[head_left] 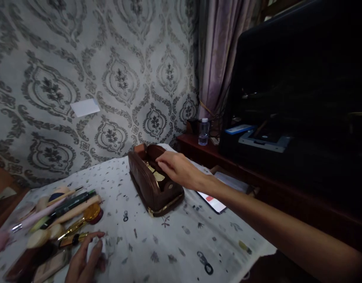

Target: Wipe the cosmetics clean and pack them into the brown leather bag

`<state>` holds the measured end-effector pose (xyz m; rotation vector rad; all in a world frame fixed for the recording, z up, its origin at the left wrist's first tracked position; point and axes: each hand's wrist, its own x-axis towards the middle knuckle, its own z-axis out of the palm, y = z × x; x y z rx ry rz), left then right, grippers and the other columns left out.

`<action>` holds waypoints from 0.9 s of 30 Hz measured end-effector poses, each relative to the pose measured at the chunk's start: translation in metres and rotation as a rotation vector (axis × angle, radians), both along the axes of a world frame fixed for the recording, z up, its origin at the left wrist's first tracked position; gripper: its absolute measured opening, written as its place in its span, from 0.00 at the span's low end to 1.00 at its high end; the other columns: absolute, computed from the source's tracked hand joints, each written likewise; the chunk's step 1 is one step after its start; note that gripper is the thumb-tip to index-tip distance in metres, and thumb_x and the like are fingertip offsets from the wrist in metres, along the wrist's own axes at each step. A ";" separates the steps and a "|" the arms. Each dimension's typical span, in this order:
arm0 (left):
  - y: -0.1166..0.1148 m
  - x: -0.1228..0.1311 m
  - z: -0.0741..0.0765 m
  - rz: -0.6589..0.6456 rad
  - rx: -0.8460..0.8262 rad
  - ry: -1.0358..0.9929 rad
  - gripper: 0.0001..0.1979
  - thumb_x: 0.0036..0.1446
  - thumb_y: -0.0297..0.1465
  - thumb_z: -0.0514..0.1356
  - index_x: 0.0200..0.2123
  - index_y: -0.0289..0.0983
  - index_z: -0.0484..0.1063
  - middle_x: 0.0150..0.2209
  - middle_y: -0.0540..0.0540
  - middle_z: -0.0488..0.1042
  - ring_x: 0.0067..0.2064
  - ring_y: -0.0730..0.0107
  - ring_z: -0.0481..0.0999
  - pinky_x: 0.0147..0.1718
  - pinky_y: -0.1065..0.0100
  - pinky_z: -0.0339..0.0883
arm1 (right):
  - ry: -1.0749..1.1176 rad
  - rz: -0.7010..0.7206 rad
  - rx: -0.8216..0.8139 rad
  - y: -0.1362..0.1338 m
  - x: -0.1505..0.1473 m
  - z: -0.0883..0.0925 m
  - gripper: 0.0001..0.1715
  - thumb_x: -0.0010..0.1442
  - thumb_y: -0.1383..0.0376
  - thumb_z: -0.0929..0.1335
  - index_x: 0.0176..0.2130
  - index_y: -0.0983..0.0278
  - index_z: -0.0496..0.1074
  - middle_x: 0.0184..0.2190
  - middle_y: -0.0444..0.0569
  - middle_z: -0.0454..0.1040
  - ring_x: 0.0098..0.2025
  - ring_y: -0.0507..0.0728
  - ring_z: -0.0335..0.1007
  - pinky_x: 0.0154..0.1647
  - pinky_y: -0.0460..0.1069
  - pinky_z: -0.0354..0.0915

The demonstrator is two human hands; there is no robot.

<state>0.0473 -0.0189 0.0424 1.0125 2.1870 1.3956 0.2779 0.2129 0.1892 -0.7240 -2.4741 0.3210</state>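
A brown makeup bag stands unzipped on the patterned cloth, with gold-coloured items inside. Over its right rim reaches my right hand, fingers bent together at the opening; what they hold, if anything, is hidden. My left hand, low at the left, has its thumb and fingers closed around a small whitish, partly clear item, blurred. Just left of it lie several cosmetics and brushes, among them a dark green tube, a gold-handled brush and an amber round item.
A phone with a lit screen lies beneath my right forearm. Beyond the cloth are a reddish-brown desk, a water bottle and a large dark television screen. A white card is on the patterned wall.
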 end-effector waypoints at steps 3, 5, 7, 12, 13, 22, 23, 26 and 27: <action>-0.001 0.001 0.001 -0.017 0.000 -0.030 0.32 0.47 0.60 0.58 0.44 0.41 0.69 0.15 0.56 0.67 0.16 0.70 0.61 0.18 0.72 0.50 | -0.371 -0.092 -0.110 0.014 -0.024 -0.013 0.15 0.63 0.71 0.63 0.48 0.71 0.72 0.51 0.63 0.72 0.54 0.62 0.69 0.51 0.50 0.62; -0.002 0.001 0.001 -0.021 0.000 -0.041 0.33 0.47 0.61 0.58 0.45 0.41 0.69 0.15 0.56 0.66 0.16 0.70 0.60 0.18 0.72 0.51 | -0.491 -0.103 -0.177 0.026 -0.040 -0.021 0.18 0.57 0.72 0.68 0.49 0.72 0.72 0.51 0.65 0.72 0.54 0.65 0.71 0.49 0.50 0.65; -0.003 0.001 0.000 -0.022 -0.011 -0.042 0.33 0.47 0.61 0.57 0.44 0.41 0.69 0.15 0.55 0.67 0.16 0.70 0.61 0.18 0.72 0.52 | -0.569 -0.133 -0.231 0.034 -0.053 -0.028 0.29 0.51 0.73 0.71 0.54 0.73 0.69 0.53 0.67 0.72 0.54 0.68 0.71 0.49 0.52 0.67; -0.004 0.000 -0.002 -0.032 0.014 -0.039 0.32 0.48 0.60 0.57 0.44 0.41 0.70 0.15 0.55 0.68 0.19 0.68 0.65 0.19 0.72 0.56 | -0.652 -0.177 -0.333 0.042 -0.069 -0.041 0.54 0.45 0.71 0.76 0.65 0.70 0.54 0.58 0.65 0.69 0.58 0.67 0.69 0.52 0.53 0.68; -0.004 0.001 -0.002 -0.032 0.021 -0.039 0.31 0.48 0.60 0.57 0.44 0.41 0.70 0.15 0.55 0.67 0.19 0.67 0.66 0.19 0.72 0.56 | -0.654 -0.178 -0.347 0.043 -0.070 -0.042 0.56 0.43 0.72 0.76 0.66 0.70 0.53 0.59 0.65 0.69 0.59 0.67 0.68 0.53 0.52 0.68; -0.004 -0.005 -0.008 -0.060 0.015 -0.020 0.30 0.51 0.59 0.56 0.45 0.41 0.69 0.16 0.55 0.67 0.19 0.70 0.64 0.19 0.73 0.55 | -0.575 -0.201 -0.370 0.036 -0.062 -0.041 0.54 0.42 0.70 0.78 0.63 0.66 0.55 0.59 0.65 0.68 0.59 0.69 0.68 0.52 0.56 0.68; -0.004 -0.005 -0.009 -0.068 0.014 -0.017 0.30 0.51 0.59 0.56 0.45 0.41 0.69 0.16 0.56 0.66 0.19 0.70 0.64 0.19 0.73 0.54 | -0.560 -0.202 -0.367 0.035 -0.062 -0.042 0.54 0.42 0.70 0.78 0.62 0.65 0.56 0.59 0.65 0.68 0.59 0.69 0.68 0.52 0.56 0.69; -0.005 -0.005 -0.009 -0.061 -0.006 -0.003 0.31 0.51 0.60 0.55 0.46 0.42 0.68 0.16 0.56 0.66 0.18 0.70 0.63 0.19 0.73 0.54 | -0.503 -0.207 -0.351 0.035 -0.062 -0.038 0.45 0.43 0.72 0.77 0.58 0.67 0.62 0.55 0.66 0.71 0.55 0.71 0.72 0.47 0.57 0.70; -0.005 -0.005 -0.008 -0.057 -0.013 -0.006 0.31 0.50 0.60 0.54 0.46 0.42 0.68 0.16 0.56 0.66 0.18 0.70 0.62 0.18 0.72 0.53 | -0.472 -0.200 -0.338 0.035 -0.061 -0.033 0.39 0.45 0.71 0.76 0.55 0.69 0.65 0.53 0.67 0.73 0.52 0.71 0.73 0.46 0.57 0.70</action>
